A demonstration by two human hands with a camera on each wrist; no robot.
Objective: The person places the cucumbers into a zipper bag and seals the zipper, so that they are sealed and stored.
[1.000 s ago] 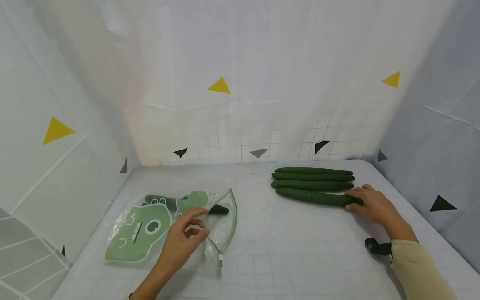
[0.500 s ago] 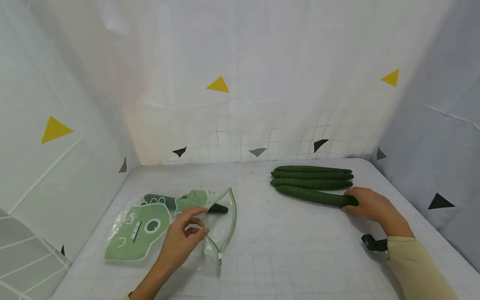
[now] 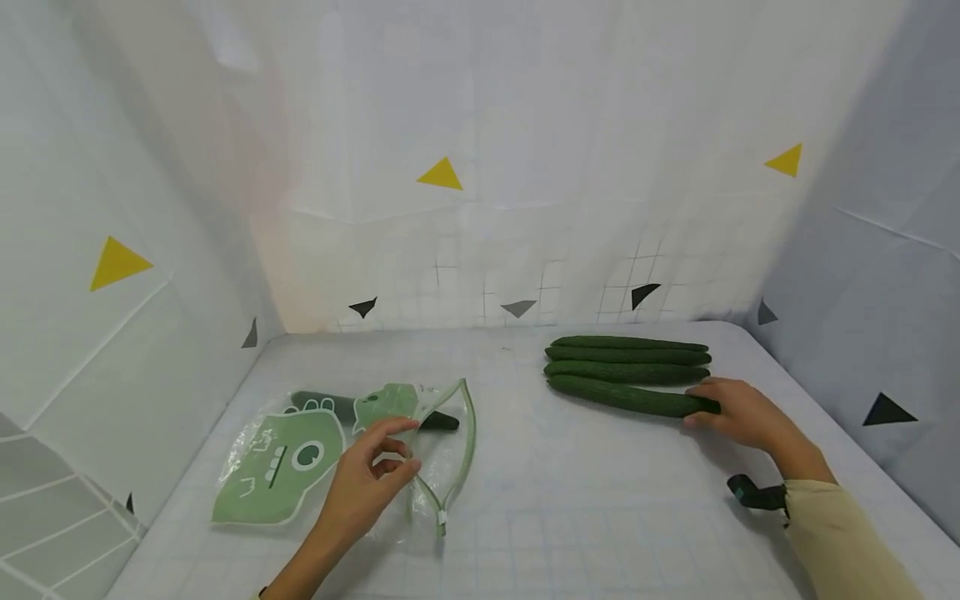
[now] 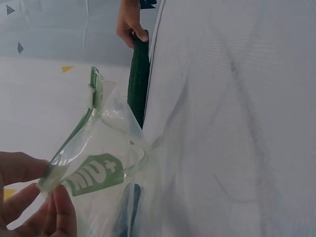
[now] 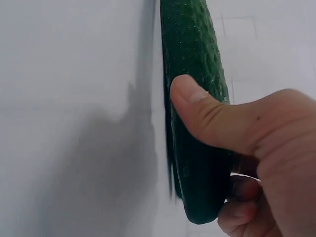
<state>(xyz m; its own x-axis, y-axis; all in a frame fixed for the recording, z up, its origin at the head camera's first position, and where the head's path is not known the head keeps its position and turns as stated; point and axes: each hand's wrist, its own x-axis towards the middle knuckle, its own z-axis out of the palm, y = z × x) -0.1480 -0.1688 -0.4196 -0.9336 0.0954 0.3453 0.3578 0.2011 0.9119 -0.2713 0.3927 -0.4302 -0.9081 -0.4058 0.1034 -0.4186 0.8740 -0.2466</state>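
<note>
The left hand [image 3: 365, 477] is pinching the rim of a clear, green-printed bag [image 3: 300, 483], one cucumber [image 3: 441, 422] showing through; the right hand [image 3: 746, 417] is clasping the front cucumber [image 3: 622, 395] by its right end, three more cucumbers [image 3: 628, 356] lying behind on the desk [image 3: 570, 500].

Dk-grn cucumber [image 3: 622, 395], grn-print bag [image 3: 281, 471].

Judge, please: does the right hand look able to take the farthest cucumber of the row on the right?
Probably not without letting go: the right hand grips the nearest cucumber, and two middle cucumbers lie between. Nothing covers the farthest cucumber from above, though.
</note>
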